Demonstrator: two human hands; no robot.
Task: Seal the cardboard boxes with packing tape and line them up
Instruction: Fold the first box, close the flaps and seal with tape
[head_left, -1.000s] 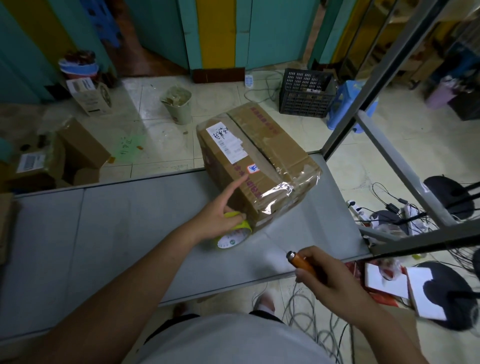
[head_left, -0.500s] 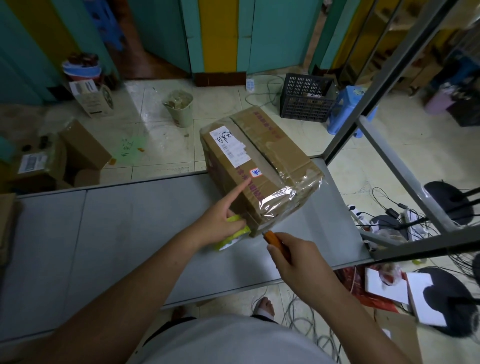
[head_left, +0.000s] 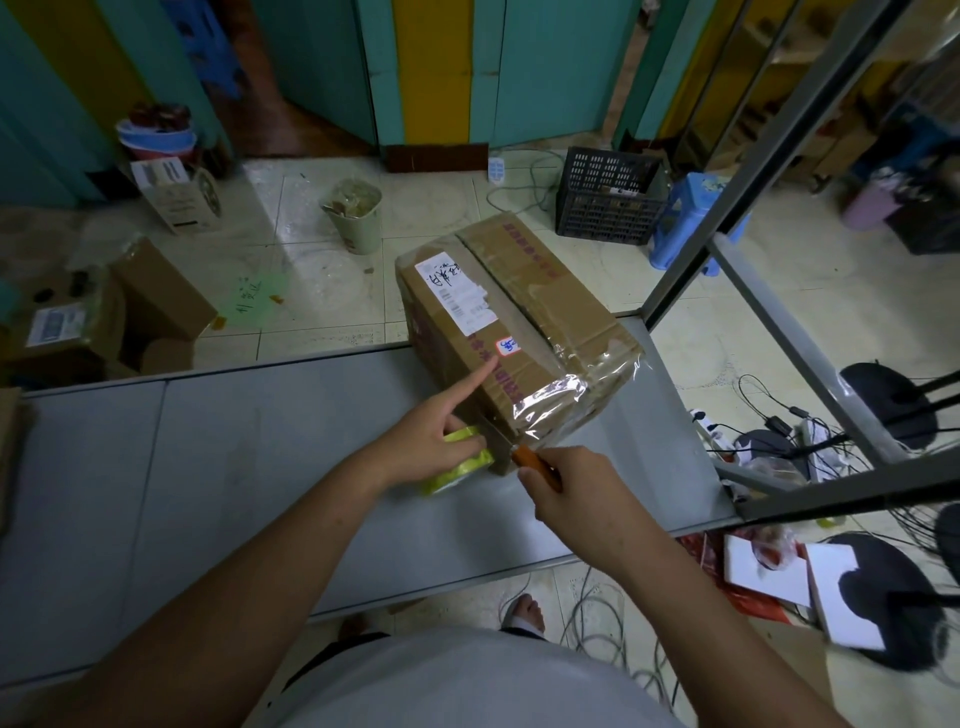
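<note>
A cardboard box (head_left: 519, 322) lies at an angle on the far right part of a grey tabletop (head_left: 260, 467). Clear tape covers its top seam and runs down the near end.

My left grip (head_left: 431, 441), a bare hand, is clamped on a yellow-green tape roll (head_left: 462, 465) held low against that near end. Its index finger (head_left: 475, 376) is straight, and the tip appears to touch the box's side near a small red-edged sticker (head_left: 508, 346).

My right grip (head_left: 576, 493) is closed round a knife (head_left: 535, 462) with an orange handle. The blade sits at the strip between roll and box.

I judge the step in hand to be cutting the tape free of the roll. To do it well, I would:
- pull the roll slightly away so the strip is taut;
- draw the blade across close to the roll, away from the left fingers and clear of the cardboard;
- use the straight finger to pin the strip so that it does not lift.

A crinkled tape flap (head_left: 571, 400) stands loose at the near right corner. It needs smoothing down before the box is lined up.
</note>
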